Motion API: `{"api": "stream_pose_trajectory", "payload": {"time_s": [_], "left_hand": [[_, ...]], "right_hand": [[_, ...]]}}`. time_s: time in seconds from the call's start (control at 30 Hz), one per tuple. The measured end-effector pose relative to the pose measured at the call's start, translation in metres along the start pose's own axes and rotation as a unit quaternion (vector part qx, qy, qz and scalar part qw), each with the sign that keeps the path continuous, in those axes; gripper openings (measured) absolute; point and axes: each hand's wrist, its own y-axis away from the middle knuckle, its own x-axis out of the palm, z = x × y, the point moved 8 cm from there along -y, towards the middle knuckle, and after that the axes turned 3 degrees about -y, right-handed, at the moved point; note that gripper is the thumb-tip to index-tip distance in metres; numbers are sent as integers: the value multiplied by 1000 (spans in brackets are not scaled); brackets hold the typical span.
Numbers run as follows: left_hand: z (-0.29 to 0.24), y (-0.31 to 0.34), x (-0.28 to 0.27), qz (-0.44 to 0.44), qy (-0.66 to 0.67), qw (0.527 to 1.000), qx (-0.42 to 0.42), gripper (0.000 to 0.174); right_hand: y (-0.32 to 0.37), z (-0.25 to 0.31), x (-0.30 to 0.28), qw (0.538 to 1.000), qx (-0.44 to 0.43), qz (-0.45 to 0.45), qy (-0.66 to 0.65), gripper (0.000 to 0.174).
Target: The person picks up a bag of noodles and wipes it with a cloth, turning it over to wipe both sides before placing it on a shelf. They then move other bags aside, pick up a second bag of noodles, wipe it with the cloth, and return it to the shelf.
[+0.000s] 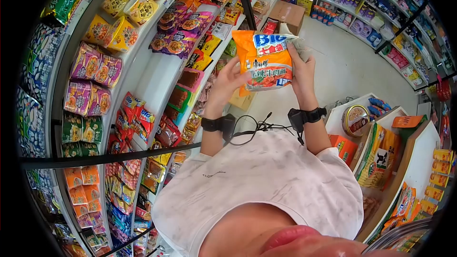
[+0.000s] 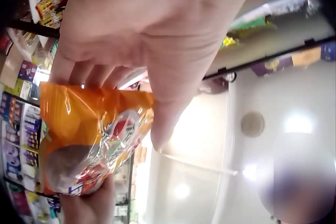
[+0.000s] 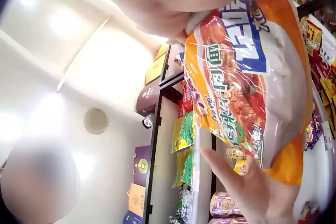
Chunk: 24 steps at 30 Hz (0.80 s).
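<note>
An orange instant noodle packet [image 1: 266, 62], marked "BIG" in blue, is held up in front of the chest between both hands. My left hand [image 1: 227, 81] grips its left edge, the thumb on one side and the fingers behind it in the left wrist view. On the other edge my right hand [image 1: 304, 74] holds on, thumb across the printed front. The right wrist view shows the packet [image 3: 236, 71] close up, with a picture of noodles and beef, and the left hand [image 3: 252, 192] below it.
Shelves to the left carry purple noodle packs [image 1: 88, 97], yellow noodle tubs [image 1: 121, 33] and many bagged snacks. A white display bin [image 1: 419, 157] with packets and a round tin [image 1: 356, 120] stands at the right. Cardboard boxes [image 1: 287, 16] sit on the floor ahead.
</note>
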Motion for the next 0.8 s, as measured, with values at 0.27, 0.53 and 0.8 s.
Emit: {"api": "stream_pose_trajectory", "payload": {"time_s": [0.27,0.53,0.8], "left_hand": [[5,-15,20,-118,16,993,16,43],[26,-26,32,-142,86,986,-9,42],[15,-24,17,-156,142,978,-11,47]], "right_hand": [[20,-7,-25,985,49,37,162,37],[12,9,-47,950,33,95,296,35],[34,11,-20,971,33,134,194,24]]}}
